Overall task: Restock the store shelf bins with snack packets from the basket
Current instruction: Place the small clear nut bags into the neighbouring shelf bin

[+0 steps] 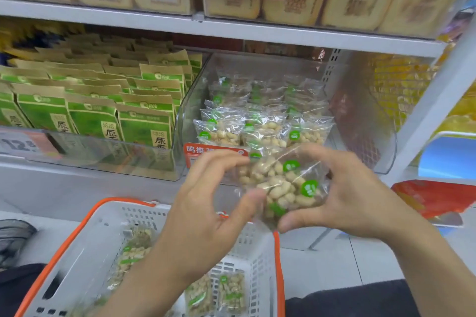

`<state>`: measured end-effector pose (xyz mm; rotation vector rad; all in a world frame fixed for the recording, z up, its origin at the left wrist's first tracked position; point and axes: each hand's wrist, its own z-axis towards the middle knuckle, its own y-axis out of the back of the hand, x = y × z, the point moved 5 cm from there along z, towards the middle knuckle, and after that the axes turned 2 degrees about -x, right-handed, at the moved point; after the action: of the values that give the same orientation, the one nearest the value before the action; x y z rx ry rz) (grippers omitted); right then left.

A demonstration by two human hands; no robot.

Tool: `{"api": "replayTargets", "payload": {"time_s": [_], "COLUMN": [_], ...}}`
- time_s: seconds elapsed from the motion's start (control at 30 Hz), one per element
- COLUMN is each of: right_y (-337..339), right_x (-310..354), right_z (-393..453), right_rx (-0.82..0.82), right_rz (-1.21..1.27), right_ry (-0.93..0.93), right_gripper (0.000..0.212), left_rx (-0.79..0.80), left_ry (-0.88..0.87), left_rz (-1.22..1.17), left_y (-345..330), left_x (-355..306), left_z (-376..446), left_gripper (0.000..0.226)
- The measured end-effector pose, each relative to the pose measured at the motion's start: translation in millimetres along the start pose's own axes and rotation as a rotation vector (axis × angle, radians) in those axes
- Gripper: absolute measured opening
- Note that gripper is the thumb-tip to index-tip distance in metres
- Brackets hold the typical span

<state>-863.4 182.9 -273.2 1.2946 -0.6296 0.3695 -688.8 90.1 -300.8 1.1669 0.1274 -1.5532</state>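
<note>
Packets (282, 185) of pale nuts in clear wrap with green dots are held at centre frame, a small stack gathered between both hands, just in front of the clear bin (381, 121) at centre right. The left hand (206, 203) grips the stack's left edge, thumb curled up against the lower side, fingers bent over the top. The right hand (342, 195) is curled round the right edge, thumb under, fingers above. How many packets are in the stack cannot be told.

The bin is already partly filled — rows of the same packets are laid flat toward its front. More packets are seen loose in the white basket (103, 234) with orange rim at lower left. Green and tan pouches (92, 110) fill the neighbouring bin at left.

Risks, as judged from here: the wrap looks slick, so the stack could fan out and a packet slide from between the hands, dropping to the floor or back into the basket. The bin's front lip could catch the lowest packet on the way in — the rows already placed might be pushed askew if the stack is shoved rather than laid.
</note>
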Motion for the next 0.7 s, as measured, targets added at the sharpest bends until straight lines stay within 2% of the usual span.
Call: {"api": "replayTargets", "payload": {"time_s": [0.07,0.13,0.2,0.27,0.33,0.47,0.6,0.7], "right_y": [24,44,56,62,63,54,59,66], "right_x": [-2,-9,-26,-47,-59,-65,-67,-66], "right_z": [-3,-6,-9,-10,-9,-1,0,2], "right_rx": [-0.196,-0.405,-0.561,-0.665,-0.674,-0.514,-0.537,-0.516], "right_rz": [0.120,0.251,0.463,0.521,0.384,0.091,-0.013,-0.097], "right_ry": [0.082,0.172,0.148,0.070,0.000,-0.113,-0.160,-0.142], "right_gripper": [0.077,0.071,0.071,0.076,0.072,0.072,0.083,0.082], "left_rx": [-0.126,-0.144,-0.047,0.088,0.208,0.424,0.497,0.518], "left_ry": [-0.042,-0.048,-0.087,-0.172,-0.221,-0.234,-0.213,-0.169], "left_rz": [-0.034,-0.023,0.109,0.280,0.427,0.676,0.740,0.742], "left_y": [6,5,-5,-23,-40,-61,-59,-56], "left_x": [-10,-13,-12,-8,-7,-1,8,11], "left_z": [9,23,40,54,65,74,75,76], "left_gripper": [0.031,0.028,0.034,0.039,0.042,0.037,0.041,0.043]}}
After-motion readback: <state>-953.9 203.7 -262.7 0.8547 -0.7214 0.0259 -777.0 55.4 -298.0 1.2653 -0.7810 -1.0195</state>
